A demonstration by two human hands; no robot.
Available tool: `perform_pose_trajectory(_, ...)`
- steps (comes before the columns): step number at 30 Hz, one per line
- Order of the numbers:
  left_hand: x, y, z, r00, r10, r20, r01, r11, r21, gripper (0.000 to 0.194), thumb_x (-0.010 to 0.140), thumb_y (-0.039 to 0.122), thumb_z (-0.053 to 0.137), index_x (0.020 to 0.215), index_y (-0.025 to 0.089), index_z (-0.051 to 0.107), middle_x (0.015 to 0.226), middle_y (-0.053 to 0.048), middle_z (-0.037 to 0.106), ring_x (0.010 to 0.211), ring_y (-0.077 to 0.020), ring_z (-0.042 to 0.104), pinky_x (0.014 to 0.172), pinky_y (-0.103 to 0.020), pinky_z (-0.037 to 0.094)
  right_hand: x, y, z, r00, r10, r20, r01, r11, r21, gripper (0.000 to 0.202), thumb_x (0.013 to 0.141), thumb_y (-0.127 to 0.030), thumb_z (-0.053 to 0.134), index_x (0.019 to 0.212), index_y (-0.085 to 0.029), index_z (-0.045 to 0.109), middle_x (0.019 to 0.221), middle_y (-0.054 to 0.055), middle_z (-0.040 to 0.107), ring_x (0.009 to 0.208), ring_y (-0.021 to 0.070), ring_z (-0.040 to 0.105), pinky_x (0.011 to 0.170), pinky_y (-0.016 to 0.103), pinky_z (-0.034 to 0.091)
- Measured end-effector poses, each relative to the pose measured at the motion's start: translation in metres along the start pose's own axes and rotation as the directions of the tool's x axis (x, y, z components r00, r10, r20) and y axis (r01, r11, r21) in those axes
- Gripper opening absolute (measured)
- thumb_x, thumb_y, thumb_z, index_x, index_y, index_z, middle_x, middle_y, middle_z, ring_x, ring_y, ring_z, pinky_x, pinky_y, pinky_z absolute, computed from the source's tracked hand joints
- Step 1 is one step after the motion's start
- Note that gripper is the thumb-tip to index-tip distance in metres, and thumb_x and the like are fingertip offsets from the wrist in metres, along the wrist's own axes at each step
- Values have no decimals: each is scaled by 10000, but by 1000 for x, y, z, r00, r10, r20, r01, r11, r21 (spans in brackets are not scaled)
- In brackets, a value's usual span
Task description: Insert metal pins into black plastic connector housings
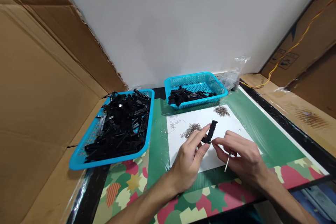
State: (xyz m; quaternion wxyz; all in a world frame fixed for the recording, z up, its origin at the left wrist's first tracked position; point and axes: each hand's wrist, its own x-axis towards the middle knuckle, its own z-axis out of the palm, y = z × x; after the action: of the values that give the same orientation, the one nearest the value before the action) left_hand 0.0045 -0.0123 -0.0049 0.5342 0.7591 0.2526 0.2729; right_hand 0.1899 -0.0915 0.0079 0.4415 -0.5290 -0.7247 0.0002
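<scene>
Over paper [236, 123] — left hand [189, 159] pinches a black part [212, 131]; right hand [243, 153] curls around a rod [227, 162].

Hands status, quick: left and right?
Left hand: closed, holding a black plastic part.
Right hand: closed, holding a thin metallic rod; anything else pinched there can't be made out.

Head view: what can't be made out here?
All in the head view:
Black plastic part: lower end partly hidden by the left hand.
Thin rod: upper end hidden in the right hand.
Small metal pieces: individual shapes too small to tell.
Clear plastic bag: contents blurred behind crinkled plastic.
</scene>
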Motion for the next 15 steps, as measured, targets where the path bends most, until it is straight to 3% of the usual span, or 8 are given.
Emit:
perform_pose_trajectory(9,-1,0,0,1000,4,10,-4,1000,8,514,1101,381,488,1611,315,468,1254,-92,649,1029,-226,636,976,-365,524,-2,2,0,1000,11,-5,-11,1000,21,218,983,-80,570,931,-209,737,597,-24,525,546,131,464,507,271,355)
perform_pose_trajectory(15,-1,-1,-1,998,35,52,-36,999,31,514,1117,383,450,1627,325,448,1264,-88,615,1119,-221,617,1016,-344,499,0,5,-5,998,-9,69,7,1000,24,215,1006,-90,569,928,-180,748,613,-21,508,554,126,483,506,261,361)
